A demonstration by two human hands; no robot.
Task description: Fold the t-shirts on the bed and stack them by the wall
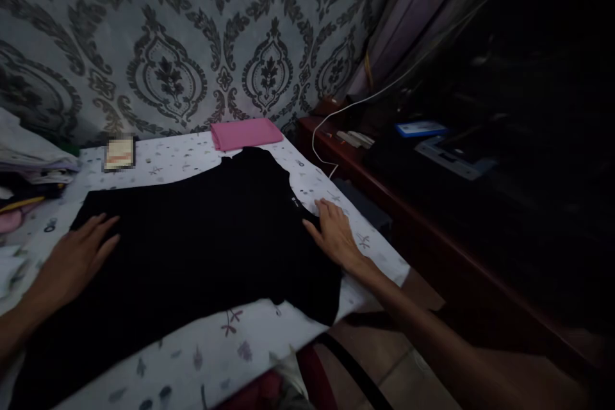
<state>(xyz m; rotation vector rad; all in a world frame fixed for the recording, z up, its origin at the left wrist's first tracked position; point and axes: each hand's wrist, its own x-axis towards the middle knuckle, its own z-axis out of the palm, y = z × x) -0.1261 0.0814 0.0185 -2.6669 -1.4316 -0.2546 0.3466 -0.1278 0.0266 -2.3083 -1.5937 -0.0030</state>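
A black T-shirt [202, 243] lies spread flat on a table covered with a white patterned cloth [250, 346]. My left hand [79, 253] rests flat on the shirt's left part, fingers stretched out. My right hand [334, 230] lies flat at the shirt's right edge near the neckline, fingers apart, partly on the cloth. Neither hand holds anything.
A folded pink cloth [246, 133] lies at the table's far edge by the patterned wall. A stack of clothes [29, 160] sits at the far left. A dark wooden shelf [384, 173] with a white cable [336, 115] and small items stands to the right.
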